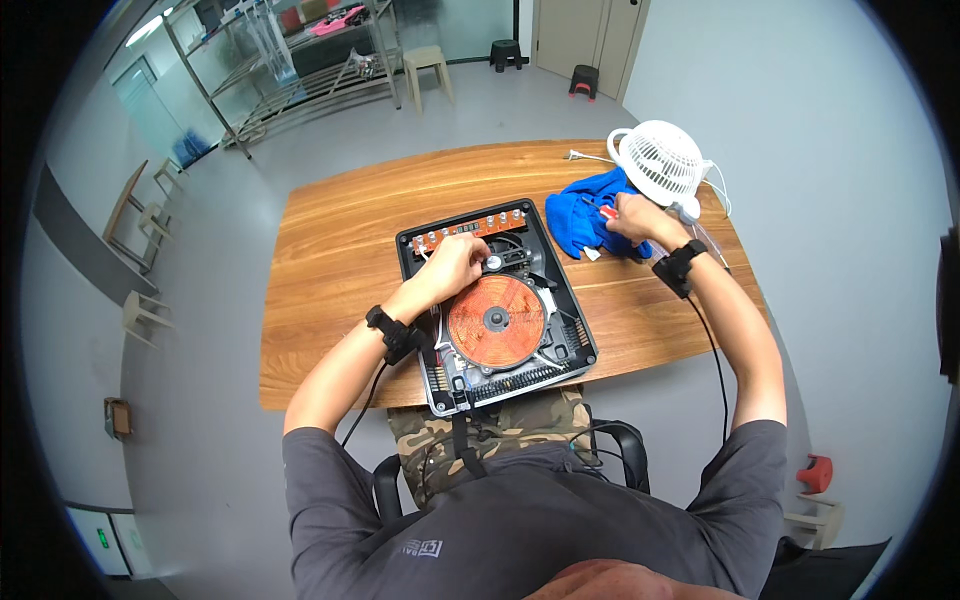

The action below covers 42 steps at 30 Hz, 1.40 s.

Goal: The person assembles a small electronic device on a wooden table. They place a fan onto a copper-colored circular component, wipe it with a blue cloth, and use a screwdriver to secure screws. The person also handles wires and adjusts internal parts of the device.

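Note:
An opened induction cooker (583,330) lies on the wooden table in front of me, its black casing exposing the inside. A round copper-coloured coil (480,335) fills its middle. My left hand (458,262) reaches in above the coil, fingers bent together beside a small white round part (493,263); what they hold, if anything, is hidden. Near the far edge of the casing runs an orange circuit board (505,219). My right hand (636,220) is closed round a red-handled screwdriver (608,212), over a crumpled blue cloth (572,222) to the right of the cooker.
A white fan (663,160) with its cord lies at the table's (340,230) far right corner, just past the cloth. Black bands with cables sit on both my wrists. Beyond the table stand a metal rack (300,95) and several stools.

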Motion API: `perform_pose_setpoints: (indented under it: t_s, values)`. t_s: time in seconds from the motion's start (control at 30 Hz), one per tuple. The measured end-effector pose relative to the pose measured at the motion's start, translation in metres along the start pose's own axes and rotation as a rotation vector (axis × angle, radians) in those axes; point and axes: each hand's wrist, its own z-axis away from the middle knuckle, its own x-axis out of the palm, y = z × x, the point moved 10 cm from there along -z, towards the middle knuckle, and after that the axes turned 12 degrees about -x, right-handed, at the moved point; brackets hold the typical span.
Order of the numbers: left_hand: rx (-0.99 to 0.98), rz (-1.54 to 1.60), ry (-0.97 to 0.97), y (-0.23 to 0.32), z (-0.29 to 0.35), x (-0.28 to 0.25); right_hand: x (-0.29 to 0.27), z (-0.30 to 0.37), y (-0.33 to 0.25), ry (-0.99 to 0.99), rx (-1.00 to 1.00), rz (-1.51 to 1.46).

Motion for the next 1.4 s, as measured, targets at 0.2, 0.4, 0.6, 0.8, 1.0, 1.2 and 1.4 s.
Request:
perform_pose_setpoints:
  t_s: [0.2,0.4,0.6,0.8,1.0,1.2,1.4]
  values:
    - [-0.056,0.069,0.022,0.002,-0.012,0.004,-0.067,0.023,-0.053,0.066,-0.283,-0.002]
    - [-0.053,0.096,0.034,-0.002,-0.010,0.009,-0.062,0.036,-0.159,-0.053,-0.588,-0.111]
    - [0.022,0.076,0.058,0.011,-0.005,0.013,-0.047,0.033,-0.195,0.030,-0.677,-0.028]
    - [-0.011,0.089,0.031,0.010,-0.005,0.016,-0.040,0.028,-0.196,0.029,-0.681,-0.002]
    - [-0.001,0.105,0.048,0.007,-0.004,0.016,-0.034,0.025,-0.188,0.024,-0.651,-0.017]
    - [-0.005,0.108,0.041,0.007,-0.003,0.016,-0.032,0.026,-0.189,0.010,-0.640,-0.027]
    - [-0.011,0.105,0.030,0.007,-0.004,0.019,-0.032,0.026,-0.188,-0.010,-0.624,-0.047]
